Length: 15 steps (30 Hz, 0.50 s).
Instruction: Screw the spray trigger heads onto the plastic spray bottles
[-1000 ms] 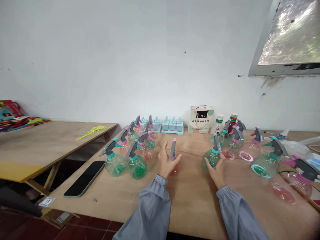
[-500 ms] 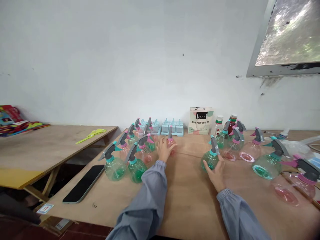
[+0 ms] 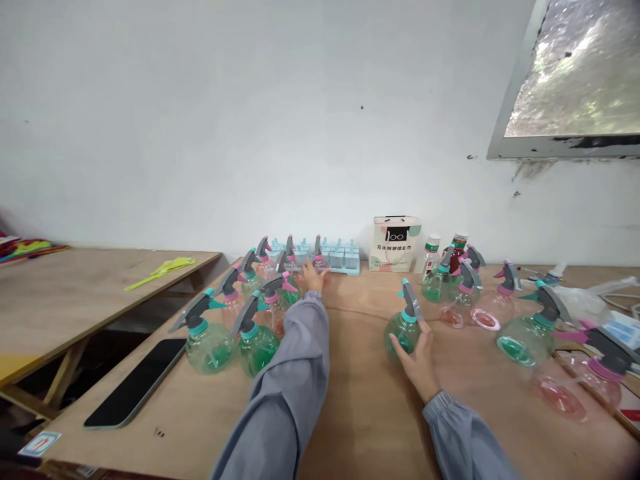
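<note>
Stretched toward the back of the table, my left hand (image 3: 313, 276) is closed round a pink spray bottle (image 3: 325, 264) with a grey trigger head, close in front of light blue popsicle moulds (image 3: 345, 261). My right hand (image 3: 419, 357) grips the round body of a green spray bottle (image 3: 398, 330) from its right side; this bottle's head leans slightly left. Left of my left arm stand several more pink and green spray bottles, among them a green one (image 3: 257, 350) beside my sleeve. Others, such as a pink one (image 3: 495, 303), stand or lean to the right.
A black phone (image 3: 135, 383) lies at the table's left front. Against the wall are a paper bag (image 3: 395, 247) and two bottles with white caps, one clear (image 3: 430, 257). Clear plastic wrap (image 3: 580, 303) lies far right. Another table (image 3: 100, 287) with a yellow-green item (image 3: 165, 270) stands left.
My left hand has carried the pink spray bottle farther back, toward the moulds. My right hand still grips the green spray bottle, whose head tilts more to the left. The view has shifted a little.
</note>
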Each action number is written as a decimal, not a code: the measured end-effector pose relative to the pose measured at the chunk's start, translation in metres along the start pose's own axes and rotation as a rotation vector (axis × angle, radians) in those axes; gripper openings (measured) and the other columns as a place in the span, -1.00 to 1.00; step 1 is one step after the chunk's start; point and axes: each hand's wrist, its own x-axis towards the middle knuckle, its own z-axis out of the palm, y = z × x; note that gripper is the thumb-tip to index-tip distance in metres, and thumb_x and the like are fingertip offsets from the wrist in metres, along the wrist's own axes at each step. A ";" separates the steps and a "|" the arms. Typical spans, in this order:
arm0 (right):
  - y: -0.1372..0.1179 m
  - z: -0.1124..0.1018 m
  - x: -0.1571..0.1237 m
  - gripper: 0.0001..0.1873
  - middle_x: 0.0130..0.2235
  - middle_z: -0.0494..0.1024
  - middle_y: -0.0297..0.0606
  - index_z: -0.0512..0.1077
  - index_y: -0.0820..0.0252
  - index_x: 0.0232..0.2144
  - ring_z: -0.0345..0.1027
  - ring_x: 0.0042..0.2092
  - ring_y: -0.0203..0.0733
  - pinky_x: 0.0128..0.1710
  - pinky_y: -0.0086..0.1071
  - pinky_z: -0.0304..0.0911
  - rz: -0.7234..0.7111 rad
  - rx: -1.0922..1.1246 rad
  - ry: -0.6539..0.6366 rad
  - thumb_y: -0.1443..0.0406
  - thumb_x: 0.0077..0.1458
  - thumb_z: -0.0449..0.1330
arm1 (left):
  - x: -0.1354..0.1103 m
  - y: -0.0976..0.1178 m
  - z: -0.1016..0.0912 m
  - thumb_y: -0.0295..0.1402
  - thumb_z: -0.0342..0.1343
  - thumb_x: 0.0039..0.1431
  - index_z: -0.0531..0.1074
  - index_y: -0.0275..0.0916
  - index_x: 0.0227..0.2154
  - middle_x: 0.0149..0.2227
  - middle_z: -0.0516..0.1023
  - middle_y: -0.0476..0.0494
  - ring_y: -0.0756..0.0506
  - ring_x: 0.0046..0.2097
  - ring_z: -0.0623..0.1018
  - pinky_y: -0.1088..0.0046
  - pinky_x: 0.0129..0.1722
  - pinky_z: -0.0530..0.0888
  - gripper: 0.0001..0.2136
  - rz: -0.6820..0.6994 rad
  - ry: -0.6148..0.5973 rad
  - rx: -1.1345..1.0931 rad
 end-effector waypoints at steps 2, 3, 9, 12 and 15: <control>-0.002 0.001 -0.001 -0.27 0.12 0.32 0.03 0.10 0.19 0.25 0.25 0.14 0.08 0.12 0.07 0.24 0.002 0.010 -0.017 0.01 0.18 0.22 | -0.003 0.001 -0.004 -0.12 0.34 0.06 0.03 -0.42 0.31 0.22 0.25 -0.67 -0.44 0.28 0.32 0.13 0.17 0.30 -0.12 0.011 0.010 -0.021; -0.003 0.001 -0.002 -0.26 0.13 0.31 0.04 0.10 0.19 0.25 0.24 0.16 0.09 0.13 0.09 0.23 0.008 0.017 -0.015 0.01 0.17 0.23 | -0.009 0.003 -0.006 -0.09 0.32 0.07 -0.02 -0.42 0.32 0.24 0.22 -0.68 -0.44 0.30 0.28 0.12 0.19 0.29 -0.10 0.016 0.015 -0.026; -0.013 0.006 -0.008 -0.18 0.21 0.26 0.07 0.03 0.20 0.31 0.17 0.27 0.13 0.24 0.13 0.16 0.133 0.151 -0.086 0.01 0.17 0.23 | -0.106 0.023 -0.011 -0.04 0.07 0.25 -0.12 -0.36 0.36 0.39 -0.06 -0.56 -0.36 0.42 0.07 -0.01 0.33 0.17 -0.21 0.265 -0.051 -0.414; -0.024 0.010 -0.015 -0.21 0.33 0.13 0.06 -0.04 0.14 0.37 0.03 0.37 0.12 0.31 0.13 0.06 0.090 0.201 -0.179 0.07 0.23 0.17 | -0.168 0.035 -0.017 -0.06 0.19 0.16 0.04 -0.14 0.35 0.35 0.16 -0.37 -0.34 0.35 0.26 -0.01 0.31 0.25 -0.24 0.401 -0.275 -0.557; -0.030 0.012 -0.022 -0.23 0.40 0.05 -0.01 -0.13 0.06 0.42 -0.10 0.43 0.08 0.35 0.13 0.00 0.005 0.301 -0.337 0.13 0.29 0.09 | -0.203 0.046 -0.031 -0.18 0.47 -0.19 0.23 -0.06 0.28 0.29 0.30 -0.31 -0.44 0.34 0.28 -0.02 0.32 0.25 -0.10 0.360 -0.367 -0.680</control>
